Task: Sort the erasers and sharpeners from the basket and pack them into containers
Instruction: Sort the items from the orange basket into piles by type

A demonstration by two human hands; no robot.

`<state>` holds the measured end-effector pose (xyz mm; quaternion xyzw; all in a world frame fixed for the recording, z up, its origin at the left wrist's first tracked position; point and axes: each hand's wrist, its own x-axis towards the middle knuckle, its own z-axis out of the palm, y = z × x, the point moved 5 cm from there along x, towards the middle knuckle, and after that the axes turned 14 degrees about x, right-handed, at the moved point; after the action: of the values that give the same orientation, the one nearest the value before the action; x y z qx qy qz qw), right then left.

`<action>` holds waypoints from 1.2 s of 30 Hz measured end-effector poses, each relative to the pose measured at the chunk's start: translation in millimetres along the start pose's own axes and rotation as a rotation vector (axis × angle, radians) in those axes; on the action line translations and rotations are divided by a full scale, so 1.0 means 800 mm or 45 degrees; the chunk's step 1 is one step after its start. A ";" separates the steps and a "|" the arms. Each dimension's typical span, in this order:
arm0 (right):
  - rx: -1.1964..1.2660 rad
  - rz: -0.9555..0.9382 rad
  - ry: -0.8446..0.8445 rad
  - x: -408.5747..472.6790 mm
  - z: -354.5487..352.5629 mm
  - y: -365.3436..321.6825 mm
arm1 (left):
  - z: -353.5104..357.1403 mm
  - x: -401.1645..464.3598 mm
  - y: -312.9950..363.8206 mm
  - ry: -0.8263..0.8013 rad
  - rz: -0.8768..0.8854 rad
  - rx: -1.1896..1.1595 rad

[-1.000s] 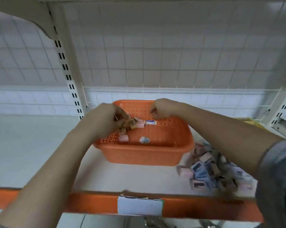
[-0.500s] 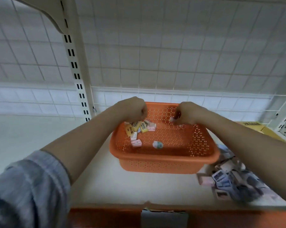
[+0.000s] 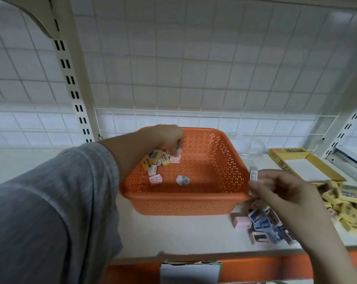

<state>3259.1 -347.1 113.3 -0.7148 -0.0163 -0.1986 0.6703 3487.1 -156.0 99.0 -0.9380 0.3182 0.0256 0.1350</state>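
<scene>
Right hand point(image 3: 284, 193) is outside the orange basket point(image 3: 231, 198), just past its right rim, pinching a small white-labelled eraser point(image 3: 253, 175) upright between thumb and fingertips. Left hand point(image 3: 165, 138) is down inside the basket at the far-left corner, fingers curled on a pink eraser point(image 3: 176, 153) above the remaining cluster of yellow and pink pieces point(image 3: 155, 160). Step judged: carry the held piece to its matching pile. The pink/blue pile point(image 3: 261, 224) lies directly below the right hand; the yellow pile point(image 3: 346, 203) and open yellow box point(image 3: 304, 165) are further right. Check colour before release; drop low so it does not bounce. Barcode-like print on labels; no text legible.
</scene>
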 end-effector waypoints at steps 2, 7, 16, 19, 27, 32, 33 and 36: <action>0.017 -0.031 0.020 0.000 0.000 -0.004 | -0.027 -0.012 0.004 0.134 -0.011 -0.105; -0.025 -0.146 0.128 0.002 -0.014 -0.023 | -0.095 -0.070 0.048 0.378 0.049 -0.220; -0.109 -0.284 0.423 -0.022 -0.174 -0.020 | -0.139 -0.117 0.231 0.751 0.192 -0.490; -0.210 -0.245 0.517 -0.037 -0.271 -0.005 | -0.134 -0.087 0.317 0.761 0.191 -0.563; -0.764 -0.038 0.690 0.009 -0.557 0.019 | -0.146 -0.013 0.526 0.828 0.015 -0.838; -0.929 0.171 0.668 0.065 -0.636 0.068 | -0.161 0.012 0.593 0.799 -0.039 -0.892; -0.937 0.201 0.654 0.072 -0.643 0.078 | -0.163 0.018 0.601 0.793 -0.044 -0.887; -0.947 0.289 0.600 0.089 -0.653 0.101 | -0.164 0.040 0.616 0.750 -0.073 -0.866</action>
<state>3211.2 -876.6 70.3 -0.8396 0.2877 -0.2736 0.3707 3210.0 -585.6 104.1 -0.9049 0.2903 -0.1430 -0.2766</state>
